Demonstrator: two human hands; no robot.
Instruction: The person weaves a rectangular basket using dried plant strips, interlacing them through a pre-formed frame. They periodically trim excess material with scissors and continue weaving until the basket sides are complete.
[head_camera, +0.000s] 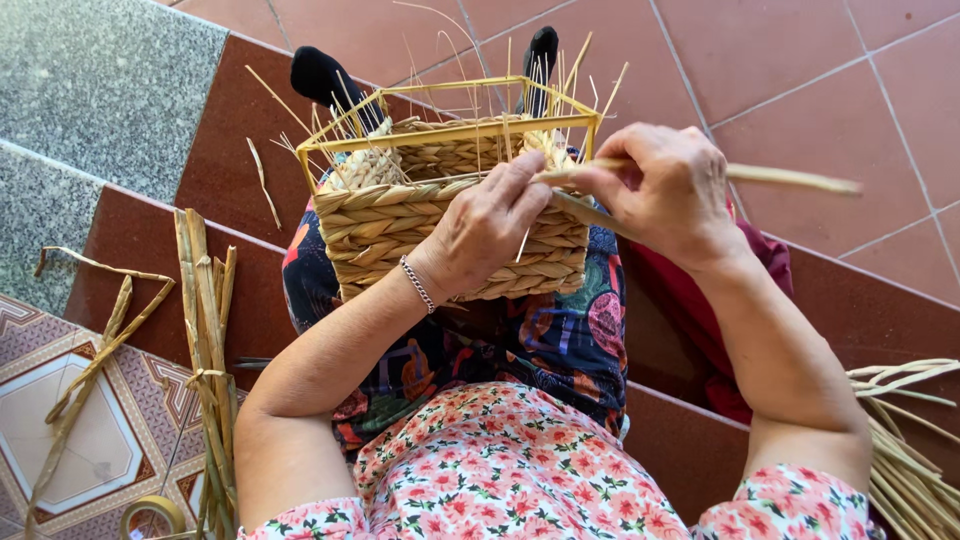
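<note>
A half-woven straw basket (400, 215) on a yellow wire frame (440, 132) rests on my lap. My left hand (485, 225) lies against the basket's near wall, its fingers pinching a dried straw strand (790, 178) at the rim. My right hand (665, 185) grips the same strand just to the right, and the strand's loose end sticks out past it. Thin straw ends poke up from the basket's top.
A bundle of dried straw stalks (205, 330) lies on the step at the left, with loose strands (95, 345) beside it. More stalks (910, 440) lie at the right. A tape roll (152, 516) sits at the bottom left. My black-socked feet (325, 75) rest on red floor tiles.
</note>
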